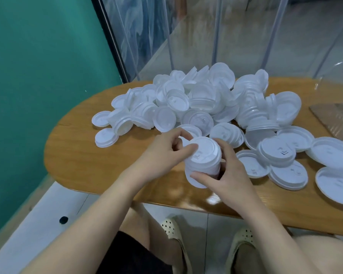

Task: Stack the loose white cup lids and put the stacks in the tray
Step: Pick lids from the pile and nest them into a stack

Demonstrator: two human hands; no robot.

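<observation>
Centrally, both hands, left hand (162, 155), right hand (228, 175), gripping lid stack (203, 161), near table edge (111, 191)

Both forearms are bare, no sleeves, watch or rings showing on the left hand (162, 153) or the right hand (226, 175). Dark shorts (131, 254) cover the upper legs. On the feet are cream slip-on shoes (172, 232), the tops perforated with small round holes.
</observation>
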